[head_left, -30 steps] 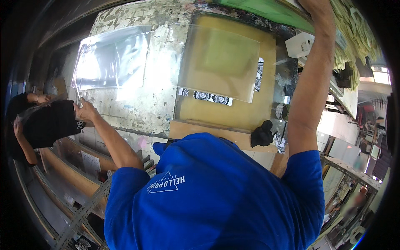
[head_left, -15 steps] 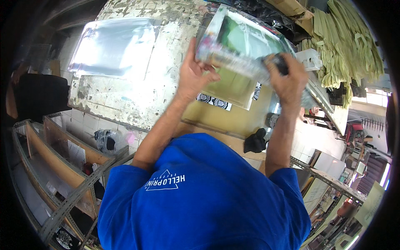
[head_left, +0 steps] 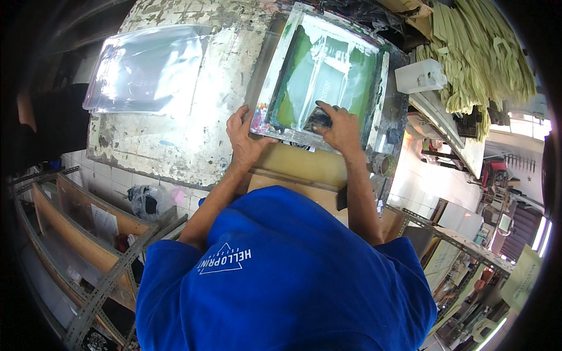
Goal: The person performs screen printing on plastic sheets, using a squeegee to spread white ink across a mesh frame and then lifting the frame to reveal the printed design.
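Note:
A screen printing frame (head_left: 381, 88) lies flat on the far right part of the worktable, its green mesh (head_left: 295, 55) streaked with white ink. My left hand (head_left: 246, 140) grips the near left corner of the frame, thumb along the near rail and fingers at the left side. On the near part of the mesh, my right hand (head_left: 342, 128) is closed around a small dark squeegee (head_left: 318, 120); fingers partly hide it. Beneath the frame, a yellowish board (head_left: 304, 162) sticks out toward me, with a sliver of a black-and-white print at the frame's near edge.
Clear plastic sheets (head_left: 149, 73) lie on the stained worktable (head_left: 225, 76) at left. A white plastic container (head_left: 418, 77) and hanging pale yellow strips (head_left: 477, 55) are at right. A round can (head_left: 384, 165) stands near my right forearm. Shelving (head_left: 88, 219) fills the lower left.
The screen frame has come down flat over the board, covering most of the prints. My left hand has moved left to its corner; my right hand has moved left onto the mesh with the squeegee.

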Tool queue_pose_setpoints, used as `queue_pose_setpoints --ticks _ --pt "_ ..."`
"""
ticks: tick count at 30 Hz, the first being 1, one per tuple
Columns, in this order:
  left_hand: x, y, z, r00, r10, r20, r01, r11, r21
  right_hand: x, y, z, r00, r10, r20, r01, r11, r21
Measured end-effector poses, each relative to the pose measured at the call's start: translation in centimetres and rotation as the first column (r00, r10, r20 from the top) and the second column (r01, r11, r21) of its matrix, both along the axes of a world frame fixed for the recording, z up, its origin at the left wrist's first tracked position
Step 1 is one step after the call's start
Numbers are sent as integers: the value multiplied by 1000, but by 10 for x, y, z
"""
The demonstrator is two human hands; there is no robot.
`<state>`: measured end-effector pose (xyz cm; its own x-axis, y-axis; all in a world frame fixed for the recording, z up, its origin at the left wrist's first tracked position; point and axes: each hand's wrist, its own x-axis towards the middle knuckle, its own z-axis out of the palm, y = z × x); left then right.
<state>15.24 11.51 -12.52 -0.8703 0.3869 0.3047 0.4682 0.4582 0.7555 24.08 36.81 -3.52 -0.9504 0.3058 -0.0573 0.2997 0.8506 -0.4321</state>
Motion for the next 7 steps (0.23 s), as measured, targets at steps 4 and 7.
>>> queue_pose_setpoints --ticks 4,7 --pt "1 -2 1 1000 6 23 -5 998 -63 -5 -8 -24 997 -42 62 23 960 281" --pt "1 -3 -6 1000 3 27 -2 998 -59 -27 25 -45 996 -90 5 87 974 210"
